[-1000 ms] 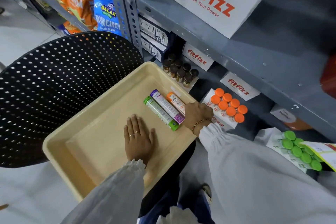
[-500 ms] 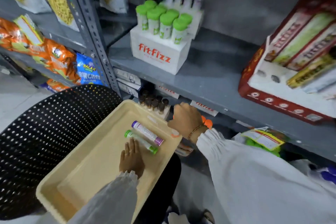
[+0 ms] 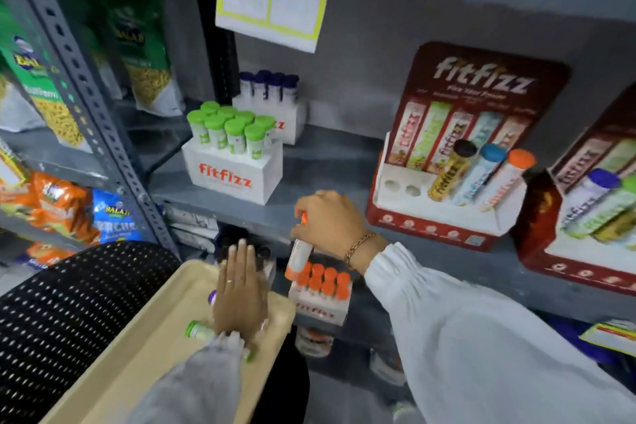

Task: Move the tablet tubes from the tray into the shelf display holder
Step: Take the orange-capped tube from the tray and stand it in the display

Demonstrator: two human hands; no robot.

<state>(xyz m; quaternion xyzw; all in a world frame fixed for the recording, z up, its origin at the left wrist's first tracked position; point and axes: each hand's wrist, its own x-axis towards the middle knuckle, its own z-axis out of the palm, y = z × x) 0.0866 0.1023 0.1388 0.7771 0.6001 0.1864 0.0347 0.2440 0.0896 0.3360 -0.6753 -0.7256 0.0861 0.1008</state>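
Note:
My right hand (image 3: 330, 220) is shut on an orange-and-white tablet tube (image 3: 298, 256), held nearly upright just below the shelf edge. My left hand (image 3: 240, 289) lies flat, fingers spread, on two tubes in the beige tray (image 3: 144, 348): a green-capped tube (image 3: 199, 330) and a purple-capped tube (image 3: 212, 297), both mostly hidden. The red fitfizz display holder (image 3: 444, 213) stands on the shelf to the right. It holds three tilted tubes, and two round holes (image 3: 402, 188) at its left are open.
A white fitfizz box of green-capped tubes (image 3: 231, 151) stands on the shelf, with a box of purple-capped ones (image 3: 272, 103) behind. Orange-capped tubes (image 3: 323, 280) sit on the lower shelf under my right hand. A second red holder (image 3: 592, 227) is far right. A black perforated chair (image 3: 65, 313) carries the tray.
My right hand has lifted the orange tube out of the tray, up toward the shelf edge. My left hand slid forward over the two remaining tubes. The view has tilted upward.

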